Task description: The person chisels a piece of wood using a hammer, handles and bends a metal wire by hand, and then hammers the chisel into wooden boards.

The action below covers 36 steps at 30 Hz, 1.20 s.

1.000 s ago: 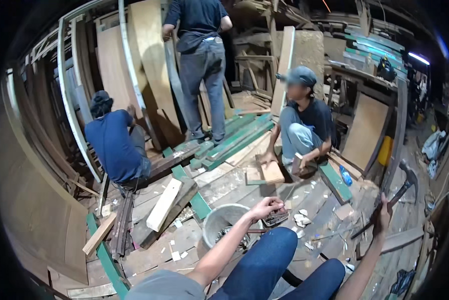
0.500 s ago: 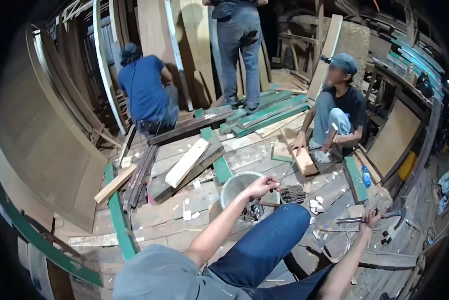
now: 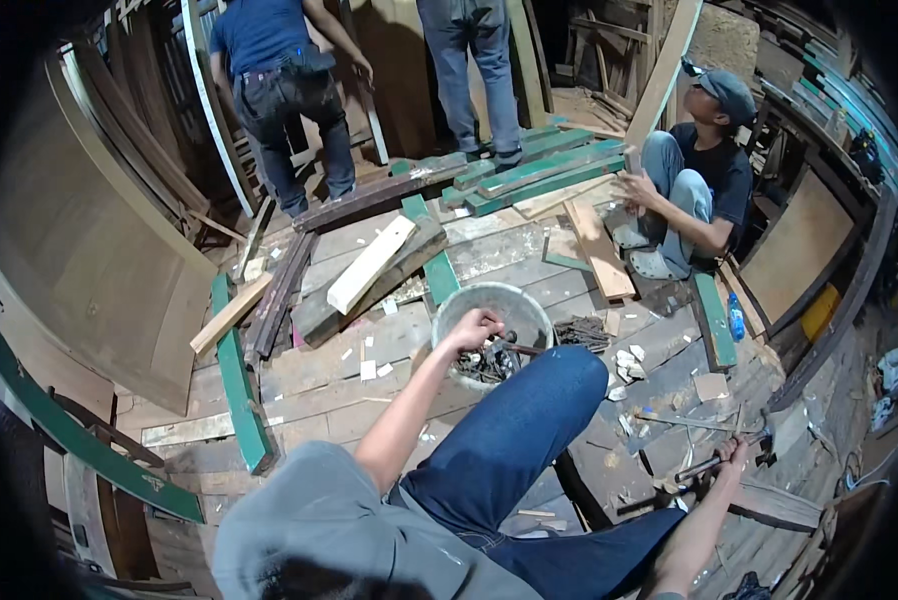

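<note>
A pale round bucket (image 3: 541,312) stands on the plank floor before me, with dark metal pieces (image 3: 486,366) in its bottom. Over its left side hangs my left hand (image 3: 477,328), fingers curled together; whatever they may hold is too small to make out. A hammer (image 3: 697,469) is gripped in my right hand (image 3: 734,452), low at the right near the floor. Its head points outward to the right. Right beside the bucket lies a pile of long nails (image 3: 581,333), partly behind my raised knee.
A person (image 3: 704,170) squats at the right by a loose plank (image 3: 599,250). Two more people stand at the back near green beams (image 3: 549,175). A pale wood block (image 3: 372,265) rests on a dark beam at centre left. A blue bottle (image 3: 736,316) stands at the right.
My left hand has moved left over the bucket. The hammer has turned and dropped lower. The person in blue at the back has stood up; the squatting person's hand has left the plank.
</note>
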Each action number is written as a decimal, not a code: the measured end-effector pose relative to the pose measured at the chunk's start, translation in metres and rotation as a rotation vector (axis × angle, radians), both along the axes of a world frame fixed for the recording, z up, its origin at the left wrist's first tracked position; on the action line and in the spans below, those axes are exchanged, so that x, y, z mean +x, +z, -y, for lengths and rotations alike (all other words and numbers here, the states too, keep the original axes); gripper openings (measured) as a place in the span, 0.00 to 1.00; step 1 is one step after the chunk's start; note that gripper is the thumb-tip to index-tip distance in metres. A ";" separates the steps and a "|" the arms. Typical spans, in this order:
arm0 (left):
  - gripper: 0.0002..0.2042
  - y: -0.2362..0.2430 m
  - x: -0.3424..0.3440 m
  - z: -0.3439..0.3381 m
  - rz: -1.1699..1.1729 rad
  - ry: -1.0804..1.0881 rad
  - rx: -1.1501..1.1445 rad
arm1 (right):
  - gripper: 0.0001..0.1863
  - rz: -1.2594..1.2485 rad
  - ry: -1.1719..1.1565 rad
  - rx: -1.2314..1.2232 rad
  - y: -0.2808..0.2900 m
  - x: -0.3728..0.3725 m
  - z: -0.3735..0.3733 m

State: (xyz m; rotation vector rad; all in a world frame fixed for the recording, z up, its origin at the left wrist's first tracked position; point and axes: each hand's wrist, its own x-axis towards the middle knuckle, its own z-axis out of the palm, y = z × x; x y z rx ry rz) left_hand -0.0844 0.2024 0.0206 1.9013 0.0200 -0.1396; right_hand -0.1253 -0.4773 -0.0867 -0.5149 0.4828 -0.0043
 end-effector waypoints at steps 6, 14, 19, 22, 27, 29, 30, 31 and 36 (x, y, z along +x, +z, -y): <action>0.07 -0.037 0.005 -0.027 0.086 0.064 0.272 | 0.10 -0.533 0.200 -0.832 -0.027 -0.013 -0.035; 0.07 -0.047 0.006 -0.043 0.027 0.230 0.467 | 0.05 -0.711 0.467 -1.373 -0.047 0.006 -0.046; 0.08 -0.044 -0.010 -0.033 0.020 0.271 0.687 | 0.06 -0.731 0.678 -1.478 -0.025 -0.005 -0.055; 0.08 -0.045 -0.003 -0.026 0.011 0.270 0.677 | 0.08 -0.726 0.812 -1.507 -0.044 -0.002 -0.020; 0.08 -0.057 0.002 -0.041 0.061 0.219 0.505 | 0.14 -0.787 1.359 -1.614 -0.039 0.006 -0.026; 0.07 -0.058 0.011 -0.054 0.059 0.215 0.380 | 0.16 -0.795 1.488 -1.565 -0.028 0.012 -0.051; 0.07 -0.040 0.016 -0.028 0.068 0.186 0.425 | 0.17 -0.838 1.515 -1.420 -0.025 0.009 -0.044; 0.07 -0.046 0.032 -0.010 0.055 0.140 0.382 | 0.17 -0.885 1.544 -1.454 -0.022 0.005 -0.036; 0.10 -0.029 0.094 0.053 0.283 -0.044 0.512 | 0.18 -0.891 1.504 -1.645 -0.004 0.009 -0.051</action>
